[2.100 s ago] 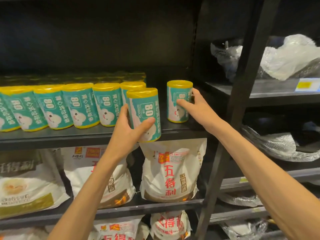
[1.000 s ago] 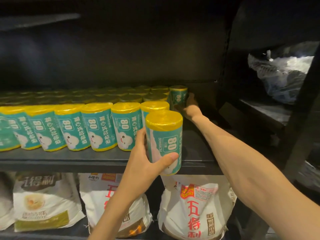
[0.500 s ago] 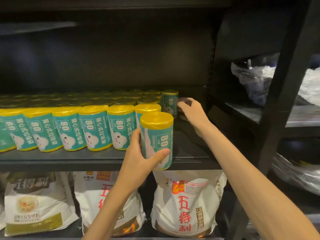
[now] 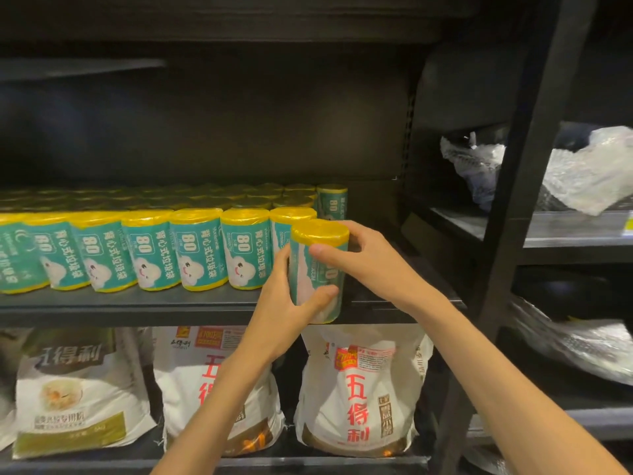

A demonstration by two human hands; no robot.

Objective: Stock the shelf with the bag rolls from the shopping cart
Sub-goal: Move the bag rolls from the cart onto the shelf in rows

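Shelving in black metal fills the view; the dark middle shelf board carries a front row of upright teal bag rolls with yellow tops, packed side by side, with more rows behind them in shadow; one separate teal roll stands further back at the right end of the stock; bare board lies to its right; below sit white printed flour sacks with red characters upright on the lower shelf; a black upright post divides off a neighbouring bay on the right, where crumpled clear plastic wrap lies on grey shelves; lighting dim, back panel dark.

Both hands are on one teal-and-yellow bag roll held upright; left hand wraps the lower half, thumb across the front near the bottom, fingers curled behind; right hand clasps the upper half from the right, thumb pressed on the front label, fingers curled round the far side; both grips closed on the roll.

The held roll sits at the right end of the front row, just beside the last standing roll, over the shelf's front edge; whether its base touches the board cannot be told.
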